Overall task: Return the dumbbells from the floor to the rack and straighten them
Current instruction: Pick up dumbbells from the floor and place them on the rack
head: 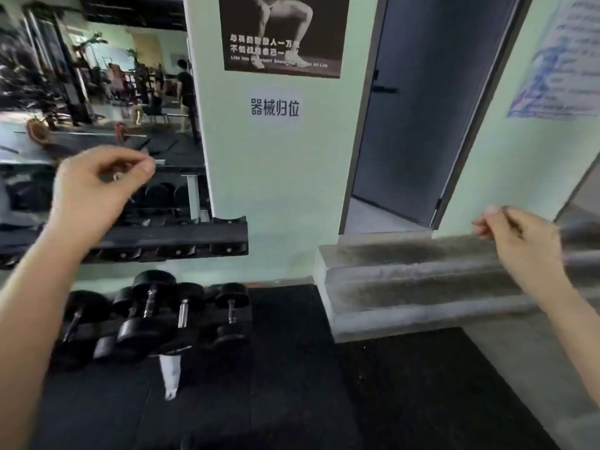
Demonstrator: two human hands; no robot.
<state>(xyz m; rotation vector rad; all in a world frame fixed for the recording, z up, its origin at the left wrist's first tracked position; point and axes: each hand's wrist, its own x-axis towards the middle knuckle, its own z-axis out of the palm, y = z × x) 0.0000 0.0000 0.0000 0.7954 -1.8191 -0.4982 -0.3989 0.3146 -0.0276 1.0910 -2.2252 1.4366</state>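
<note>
Left hand (97,193), right hand (522,235): raised, fingers loosely curled, holding nothing. Dumbbells (152,306): low, under rack shelf (181,235), below left hand. Handles run front-to-back. Left hand nearer.

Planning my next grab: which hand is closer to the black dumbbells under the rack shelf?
Left. The left hand hovers above the dumbbells; the right hand is far to their right, by the concrete steps.

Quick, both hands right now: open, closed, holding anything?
Left hand: open, fingers loosely curled, holding nothing.
Right hand: open, fingers loosely curled, holding nothing.
</note>
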